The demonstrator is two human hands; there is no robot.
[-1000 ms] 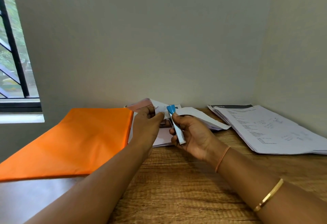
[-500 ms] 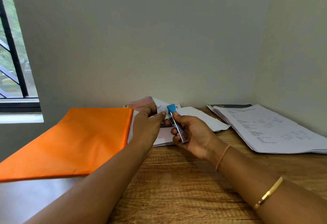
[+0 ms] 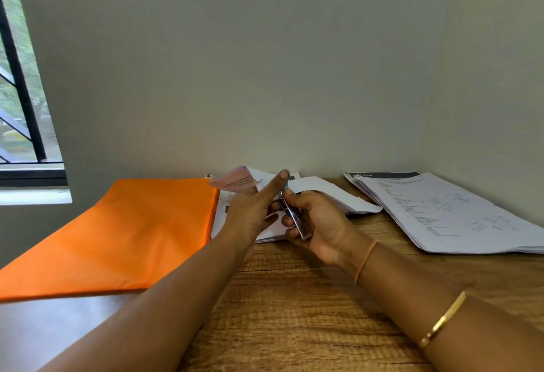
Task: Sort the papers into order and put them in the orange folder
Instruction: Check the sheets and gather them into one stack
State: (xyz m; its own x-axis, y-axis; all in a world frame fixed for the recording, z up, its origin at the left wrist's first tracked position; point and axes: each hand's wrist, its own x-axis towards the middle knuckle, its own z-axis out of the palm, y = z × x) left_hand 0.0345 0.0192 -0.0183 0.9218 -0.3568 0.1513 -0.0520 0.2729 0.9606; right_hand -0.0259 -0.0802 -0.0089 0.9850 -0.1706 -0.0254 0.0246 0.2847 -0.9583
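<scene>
Two hands, raised over the near edge of the middle pile. Left hand: grip wide, fingers straight, forefinger raised against the top end of the tool. Right hand: grip curled round one slim metal tool, held tilted.

One orange folder, lying flat at the left of the wooden surface, its right edge just beside the middle pile.

Two lots of papers: one loose middle pile at the back, with one pink sheet curled up on it; one printed stack at right, well apart from the folder.

Two bands on the right arm: one orange thread at the wrist, one gold bangle further up.

One window, far left.
</scene>
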